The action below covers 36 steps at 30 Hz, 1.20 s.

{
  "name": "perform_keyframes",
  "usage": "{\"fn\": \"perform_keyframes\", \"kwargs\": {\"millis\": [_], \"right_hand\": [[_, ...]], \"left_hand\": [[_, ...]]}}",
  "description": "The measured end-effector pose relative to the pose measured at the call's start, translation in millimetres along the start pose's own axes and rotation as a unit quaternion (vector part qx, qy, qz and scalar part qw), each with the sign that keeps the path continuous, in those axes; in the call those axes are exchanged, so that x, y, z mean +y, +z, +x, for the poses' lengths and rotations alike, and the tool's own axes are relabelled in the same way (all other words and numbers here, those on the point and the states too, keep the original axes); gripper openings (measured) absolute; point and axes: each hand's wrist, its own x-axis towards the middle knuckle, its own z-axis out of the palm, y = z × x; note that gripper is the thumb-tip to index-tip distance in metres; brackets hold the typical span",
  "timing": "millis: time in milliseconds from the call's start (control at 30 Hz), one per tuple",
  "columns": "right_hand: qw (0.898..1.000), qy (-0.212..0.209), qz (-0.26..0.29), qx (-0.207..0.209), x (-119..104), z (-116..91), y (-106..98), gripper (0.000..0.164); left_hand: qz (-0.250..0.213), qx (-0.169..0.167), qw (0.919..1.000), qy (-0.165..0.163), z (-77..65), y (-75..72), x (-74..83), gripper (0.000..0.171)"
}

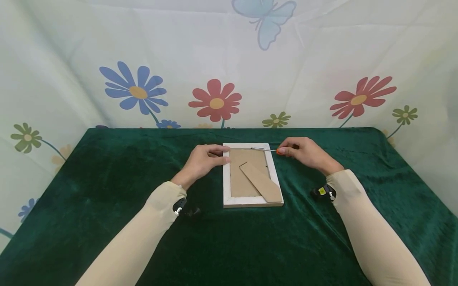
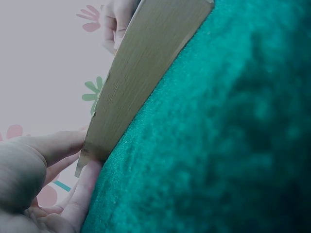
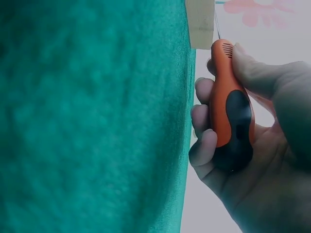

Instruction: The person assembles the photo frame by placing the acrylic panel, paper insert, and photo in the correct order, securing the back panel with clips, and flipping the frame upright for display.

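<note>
Frame (image 1: 227,180) lies face down on green cloth (image 1: 143,238), backing (image 1: 239,184) and stand (image 1: 262,182) in place. Left hand (image 1: 206,159) pinches its far left corner; right hand (image 1: 304,152) grips an orange tool (image 3: 221,116), shaft over the far edge. Loosening looks barely begun; the whole backing seems left to free.

Frame (image 1: 226,182) on counter (image 1: 229,246), backdrop (image 1: 200,39) behind at far side. Stand leg (image 1: 262,182) on frame back, mid to near right corner. Left hand (image 1: 204,161) at frame's left edge, far end. Right hand (image 1: 307,153) right of frame; screwdriver (image 3: 221,116) in it, shaft leftward over far right corner.
</note>
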Motion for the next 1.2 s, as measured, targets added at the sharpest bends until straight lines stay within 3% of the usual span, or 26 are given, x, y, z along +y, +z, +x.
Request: {"fn": "perform_keyframes", "kwargs": {"millis": [233,1200], "right_hand": [[1.000,0.009,0.009,-0.012,1.8,-2.5,-2.7,0.024],[0.998,-0.039,-0.010,-0.045,-7.8,9.5,-11.8,0.013]], "left_hand": [[-0.001,-0.001,1.0000,0.001,0.8,2.9,1.5,0.038],[0.002,0.000,1.0000,0.005,-0.8,-0.3,0.0,0.038]]}}
